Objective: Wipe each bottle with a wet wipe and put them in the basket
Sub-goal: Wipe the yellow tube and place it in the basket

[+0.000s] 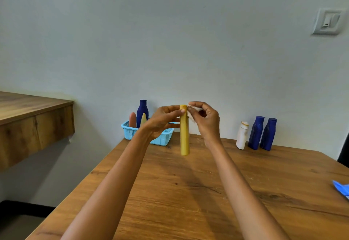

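Blue packet (342, 188), one, at the near right edge of the table (188, 192); only a corner shows, possibly the wipe pack, cannot tell.

Yellow bottle (184, 132), one, tall and slim, upright, held in the air above the table. Left hand (162, 120): thumb and fingers pinching the bottle just under its cap. Right hand (204, 119): fingers curled, pinching a small white wet wipe (194, 112) against the cap end.

Risks, as judged:
- The hold is at the top only, with the long body hanging free. A wet surface under the left fingertips could let the bottle slip and drop to the table.
- A sideways rub from the wipe could swing the lower end; a firmer grip lower down would steady it.
- The wipe is bunched small, so it may miss the lower body if not reopened.

Unwiped stock, standing at the far right of the table near the wall: white bottle (242, 136), one; dark blue bottles (256, 133), two, side by side and close together.

Basket (132, 133), one, light blue lattice, far left corner of the table, partly behind the left hand. Contents, upright: dark blue bottle, one; reddish-brown bottle (132, 120), one; pale yellow bottle (143, 120), one.

Bottles in all: seven; three in the basket, one in hand, three waiting.
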The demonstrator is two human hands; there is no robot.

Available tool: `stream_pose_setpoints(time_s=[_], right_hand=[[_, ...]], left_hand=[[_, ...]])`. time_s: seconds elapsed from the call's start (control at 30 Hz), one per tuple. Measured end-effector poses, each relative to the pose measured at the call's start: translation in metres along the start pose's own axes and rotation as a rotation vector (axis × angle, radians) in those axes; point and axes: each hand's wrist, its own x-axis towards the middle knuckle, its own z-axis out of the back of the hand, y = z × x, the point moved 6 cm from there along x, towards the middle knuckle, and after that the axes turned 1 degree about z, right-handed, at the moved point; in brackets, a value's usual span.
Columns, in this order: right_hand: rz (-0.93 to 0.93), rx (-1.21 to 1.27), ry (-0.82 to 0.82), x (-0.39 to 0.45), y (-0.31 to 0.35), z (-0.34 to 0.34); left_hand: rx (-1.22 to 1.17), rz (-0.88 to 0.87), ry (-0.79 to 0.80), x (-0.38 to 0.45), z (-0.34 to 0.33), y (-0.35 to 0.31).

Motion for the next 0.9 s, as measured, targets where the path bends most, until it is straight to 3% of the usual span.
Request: stream_pose_setpoints(time_s=[0.17, 0.37, 0.57, 0.73, 0.9], right_hand=[[-0.08, 0.033, -0.106, 0.002, -0.005, 0.005], [-0.338, -0.069, -0.01, -0.008, -0.038, 0.001], [-0.585, -0.176, 0.077, -0.02, -0.058, -0.002], [-0.614, -0.03, 0.01, -0.016, -0.049, -0.002], [-0.458, 0.112, -0.147, -0.004, -0.028, 0.005]], left_hand=[[-0.019, -0.073, -0.034, 0.002, -0.01, -0.009], [-0.146, -0.147, -0.258, 0.001, 0.005, -0.011], [-0.12, -0.123, -0.302, 0.0, 0.013, -0.004], [0.052, -0.057, -0.233, 0.003, 0.002, 0.005], [0.142, -0.028, -0.126, 0.004, -0.01, 0.014]])
